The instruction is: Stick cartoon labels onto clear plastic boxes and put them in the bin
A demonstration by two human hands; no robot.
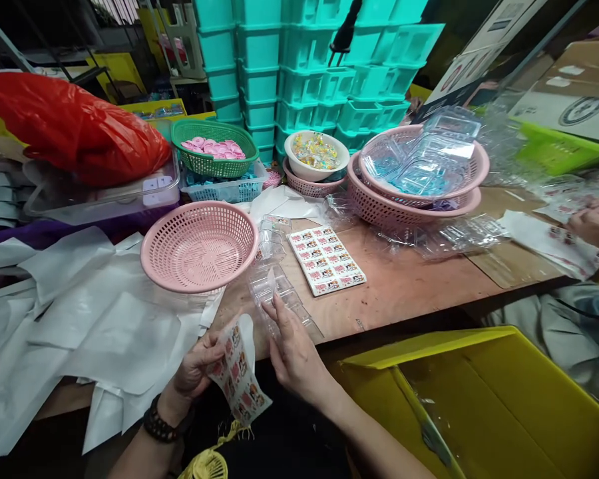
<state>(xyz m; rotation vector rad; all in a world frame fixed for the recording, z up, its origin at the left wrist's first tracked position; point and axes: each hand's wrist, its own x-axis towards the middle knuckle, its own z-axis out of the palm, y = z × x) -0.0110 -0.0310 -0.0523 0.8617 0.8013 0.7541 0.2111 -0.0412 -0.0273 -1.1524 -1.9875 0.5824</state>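
Head view. The left hand (199, 364) pinches a curled sheet of printed stickers (239, 376) between thumb and fingers, gripping it near its left edge. The sheet hangs tilted in the space between the hands, its lower end bent away from the pinch. The right hand (295, 346) is raised just to the right of this sheet, fingers extended upward and set close together. Directly beyond its fingertips, clear plastic packs (302, 309) lie on the table (394, 283) near its edge. Blur and the see-through plastic leave it uncertain whether the right fingertips carry a loose sticker or merely touch a pack; the state of that grip cannot be told.

A flat stack of sticker sheets (328, 261) lies beyond the right hand and slightly to its right. A pink basket (199, 247) stands beyond the left hand, and loose white papers (124, 306) spread to that hand's left.

The step in hand is judged to be the labelling of packs with single stickers from the held sheet. The next move calls for a steady left pinch, a light right fingertip and a pack face lying flat; a thin sticker could easily fold or set crooked.
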